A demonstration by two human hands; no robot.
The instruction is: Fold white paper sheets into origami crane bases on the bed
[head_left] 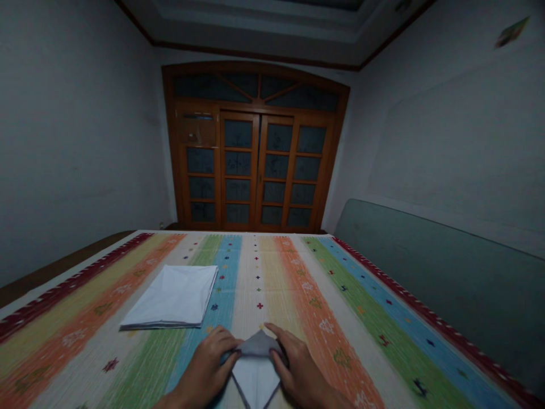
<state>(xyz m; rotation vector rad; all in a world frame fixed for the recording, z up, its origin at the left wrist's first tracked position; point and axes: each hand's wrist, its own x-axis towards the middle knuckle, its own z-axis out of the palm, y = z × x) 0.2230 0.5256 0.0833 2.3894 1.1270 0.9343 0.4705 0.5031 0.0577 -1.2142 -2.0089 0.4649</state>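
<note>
A folded paper (pixel 256 369) sits at 6 o'clock, its grey-edged point aimed away from the person and its white lower part running toward them. The left hand (pixel 208 364) and right hand (pixel 300 363) are both partly closed, gripping it from either side, with the fingers pressing on the upper folds. A flat white paper pile (pixel 170 295) lies well apart at 10 o'clock on the striped woven cover (pixel 259 278). A glazed wooden door (pixel 255 165) stands at 12 o'clock. The soft cover gives poor backing, so uneven pressure could skew the paper or leave crooked creases. Loosening either hand could let the folds spring open.
</note>
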